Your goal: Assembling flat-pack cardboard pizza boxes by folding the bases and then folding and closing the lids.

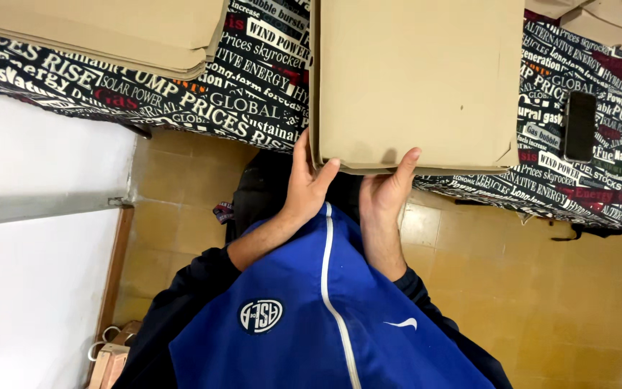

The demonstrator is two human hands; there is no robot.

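Floor: yellowish tiles point(541, 288) run under everything, with a white wall point(30, 288) along the left edge of the view.
Tabletop: a dark cloth printed all over with white and red lettering point(253, 101) covers it and hangs over the near edge.
Far left: a stack of flat brown cardboard sheets point(109, 32) lies on the cloth, well apart from the hands.
Lower left: a small wooden piece with a white loop point(109, 356) sits on the floor by the wall.
Left hand point(304, 184): its fingers are pressed together along the near left corner of the cardboard sheets, thumb over the top face, pinching the edge.
Cardboard sheets point(419, 79): a flat brown stack lying on the cloth at the centre, near edge overhanging the tabletop; the long axis runs away from the person, toward the top of the view.
Right hand point(386, 191): fingers close together, tips curled onto the near edge of the same stack, beside the left hand.
Right of the stack: a black phone point(579, 126) lies flat on the cloth, long axis also running away from the person, clear of the hands.
Far right top: more brown cardboard point(599, 18) at the corner.
Below: a blue jacket with a white zip line point(325, 317) fills the foreground.
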